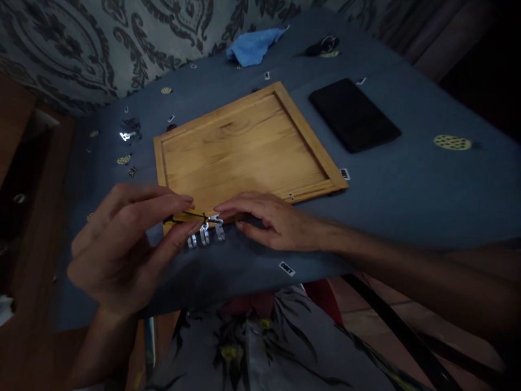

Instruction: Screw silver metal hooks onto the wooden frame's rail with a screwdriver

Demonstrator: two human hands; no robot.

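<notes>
In my left hand [122, 244] a screwdriver with a yellow and black handle [187, 216] is pinched between thumb and fingers. Its tip points right, at a silver metal hinge [218, 228] on the near edge of a framed wooden panel [240, 136]. The curved metal parts of the hinge stick out past that edge. My right hand [277, 222] lies at the same edge, fingers over the wood and thumb lower, closed around it. Its fingertips reach close to the hinge; the exact contact is too dark to make out.
A black tablet-like slab [354, 115] lies right of the panel on the blue patterned tablecloth [407, 190]. Behind are a blue cloth [256, 46] and a dark object [323, 46]. Another shiny metal piece [128, 134] and small screws [132, 171] lie to the left.
</notes>
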